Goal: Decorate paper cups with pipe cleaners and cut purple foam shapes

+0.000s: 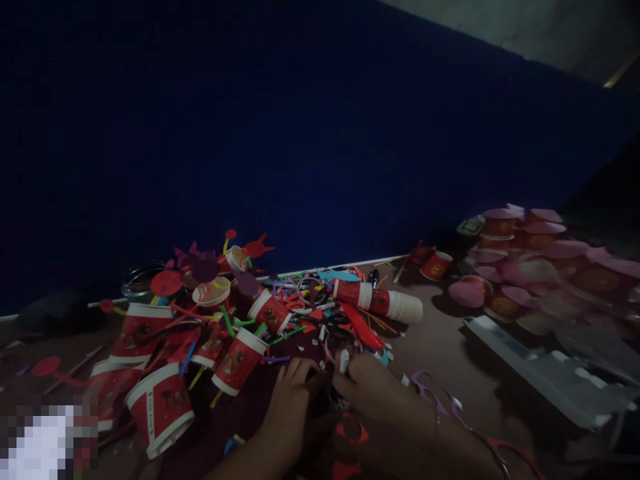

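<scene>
My left hand [293, 397] is low in the middle of the view, its fingers bent inward over the dark table. Close beside it, my right hand [373, 387] is closed, and a small white tip [344, 361] shows at its fingers. What either hand grips is hidden in the dim light. Just beyond the hands lie a red strip [364, 327] and many small paper scraps [315, 313]. A red sheet with cut-out holes [351, 430] lies under my right forearm. To the left, a red paper cup [239, 361] lies tilted near my left hand.
Several red cups with straws and paper shapes [160, 410] crowd the left. Stacked cups [395, 305] lie beyond my hands. Purple-handled scissors [435, 393] and a grey tray [530, 370] are on the right, before a heap of pink-topped cups [530, 267]. A dark blue panel [320, 147] stands behind.
</scene>
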